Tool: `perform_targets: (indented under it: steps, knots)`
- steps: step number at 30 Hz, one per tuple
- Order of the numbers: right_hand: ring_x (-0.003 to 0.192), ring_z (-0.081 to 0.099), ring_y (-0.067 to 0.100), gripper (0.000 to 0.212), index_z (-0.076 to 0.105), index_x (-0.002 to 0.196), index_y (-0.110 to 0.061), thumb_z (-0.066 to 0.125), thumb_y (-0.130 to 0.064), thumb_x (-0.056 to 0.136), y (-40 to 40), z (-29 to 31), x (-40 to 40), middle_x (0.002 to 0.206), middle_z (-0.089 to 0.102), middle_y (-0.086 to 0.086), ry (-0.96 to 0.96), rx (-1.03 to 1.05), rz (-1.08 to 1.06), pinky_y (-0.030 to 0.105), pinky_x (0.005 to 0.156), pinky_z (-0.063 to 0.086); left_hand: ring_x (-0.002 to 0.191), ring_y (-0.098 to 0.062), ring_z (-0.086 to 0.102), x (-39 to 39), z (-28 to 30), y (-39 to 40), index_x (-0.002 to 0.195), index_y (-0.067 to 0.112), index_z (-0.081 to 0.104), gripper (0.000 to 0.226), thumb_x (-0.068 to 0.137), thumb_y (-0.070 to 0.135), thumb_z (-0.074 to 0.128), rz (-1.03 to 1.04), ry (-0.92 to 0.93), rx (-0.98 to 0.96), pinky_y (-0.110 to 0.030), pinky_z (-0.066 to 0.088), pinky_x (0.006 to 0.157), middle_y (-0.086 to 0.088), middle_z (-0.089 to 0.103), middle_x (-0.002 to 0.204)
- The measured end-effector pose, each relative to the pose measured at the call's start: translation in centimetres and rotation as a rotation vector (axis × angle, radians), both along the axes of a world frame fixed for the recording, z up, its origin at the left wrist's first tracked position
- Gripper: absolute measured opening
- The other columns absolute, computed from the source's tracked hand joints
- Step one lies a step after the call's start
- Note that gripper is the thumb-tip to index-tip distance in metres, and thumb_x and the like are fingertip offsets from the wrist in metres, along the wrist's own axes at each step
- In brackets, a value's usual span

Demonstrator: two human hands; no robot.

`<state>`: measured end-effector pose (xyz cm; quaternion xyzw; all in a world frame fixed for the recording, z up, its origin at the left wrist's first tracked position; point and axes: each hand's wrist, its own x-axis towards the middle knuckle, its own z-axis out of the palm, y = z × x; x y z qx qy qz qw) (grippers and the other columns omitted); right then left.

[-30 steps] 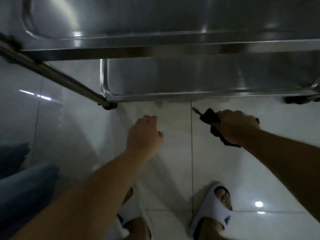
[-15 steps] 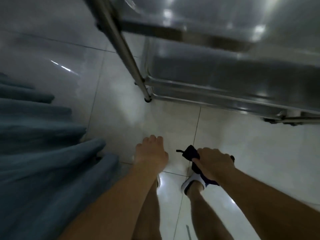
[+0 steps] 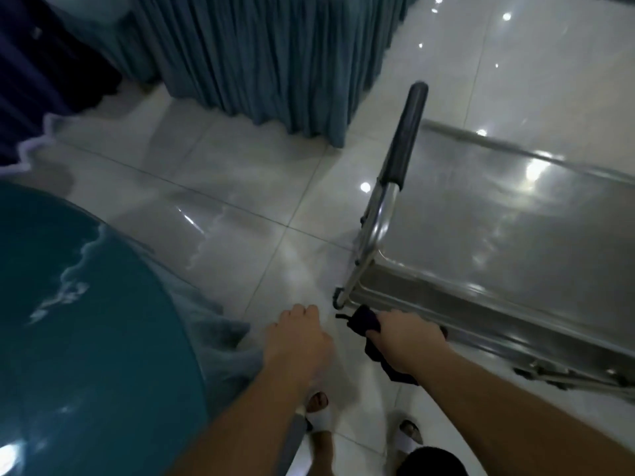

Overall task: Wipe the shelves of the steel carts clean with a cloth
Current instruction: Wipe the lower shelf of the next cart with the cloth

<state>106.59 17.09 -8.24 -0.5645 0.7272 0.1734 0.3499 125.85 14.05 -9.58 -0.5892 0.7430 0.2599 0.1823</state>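
A steel cart point(image 3: 498, 242) stands at the right, its shiny top shelf seen from above. Its push handle with a dark grip point(image 3: 405, 135) rises at the cart's left end. My right hand point(image 3: 409, 341) is closed around a dark cloth point(image 3: 364, 319), just in front of the cart's near left corner. My left hand point(image 3: 299, 341) hangs a little to the left of it over the floor, fingers curled into a loose fist with nothing in it.
A round table with a teal glass top point(image 3: 86, 338) and grey-blue skirt fills the left. Another table draped in pleated blue fabric point(image 3: 275, 56) stands behind. Glossy white floor tiles point(image 3: 240, 187) lie between. My feet in white slippers point(image 3: 319, 420) are below.
The view has swung up from under the cart to above its top shelf. Both hands stayed in front of me, the right one still gripping the cloth.
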Motion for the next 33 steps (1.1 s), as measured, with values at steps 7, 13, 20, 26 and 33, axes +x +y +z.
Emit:
perform_targets:
  steps: [7, 13, 20, 26, 33]
  knots:
    - [0.081, 0.064, 0.022, 0.032, 0.060, 0.095, -0.018, 0.044, -0.044, 0.105, -8.7, 9.0, 5.3, 0.079, 0.057, -0.003, -0.134, -0.115, 0.152, 0.039, 0.081, 0.057, 0.117, -0.023, 0.053, 3.8, 8.3, -6.2, 0.138, 0.023, 0.049, 0.041, 0.099, 0.035, 0.045, 0.133, 0.014, -0.163, -0.041, 0.048, 0.097, -0.001, 0.054, 0.133]
    - [0.072, 0.059, 0.019, 0.034, 0.052, 0.078, -0.022, 0.047, -0.042, 0.105, -16.8, 14.4, 5.7, 0.077, 0.057, -0.001, -0.126, -0.221, 0.232, 0.036, 0.073, 0.053, 0.119, -0.022, 0.054, 4.1, 14.2, -12.1, 0.142, 0.022, 0.048, 0.043, 0.101, 0.035, 0.044, 0.245, -0.034, -0.262, -0.038, 0.046, 0.097, -0.001, 0.054, 0.136]
    - [0.088, 0.064, 0.024, 0.033, 0.057, 0.091, -0.021, 0.045, -0.050, 0.104, -23.8, 19.0, 2.1, 0.085, 0.058, -0.001, -0.163, -0.291, 0.253, 0.044, 0.088, 0.056, 0.122, -0.022, 0.056, 2.0, 18.0, -17.7, 0.143, 0.025, 0.051, 0.047, 0.099, 0.038, 0.047, 0.339, -0.019, -0.309, -0.038, 0.046, 0.098, -0.001, 0.054, 0.143]
    - [0.089, 0.064, 0.023, 0.034, 0.060, 0.099, -0.020, 0.045, -0.050, 0.103, -29.0, 19.1, -0.6, 0.086, 0.059, -0.001, -0.141, -0.318, 0.197, 0.045, 0.091, 0.057, 0.120, -0.021, 0.058, -0.5, 18.0, -23.7, 0.139, 0.022, 0.055, 0.044, 0.098, 0.038, 0.050, 0.282, 0.020, -0.304, -0.036, 0.049, 0.098, -0.001, 0.060, 0.136]
    - [0.081, 0.062, 0.018, 0.030, 0.051, 0.082, -0.025, 0.046, -0.044, 0.105, -36.7, 16.5, -2.0, 0.082, 0.058, -0.003, -0.080, -0.286, 0.025, 0.035, 0.082, 0.054, 0.124, -0.023, 0.054, -2.1, 16.0, -35.7, 0.140, 0.021, 0.052, 0.042, 0.101, 0.036, 0.047, 0.077, 0.059, -0.275, -0.038, 0.045, 0.094, -0.002, 0.054, 0.137]
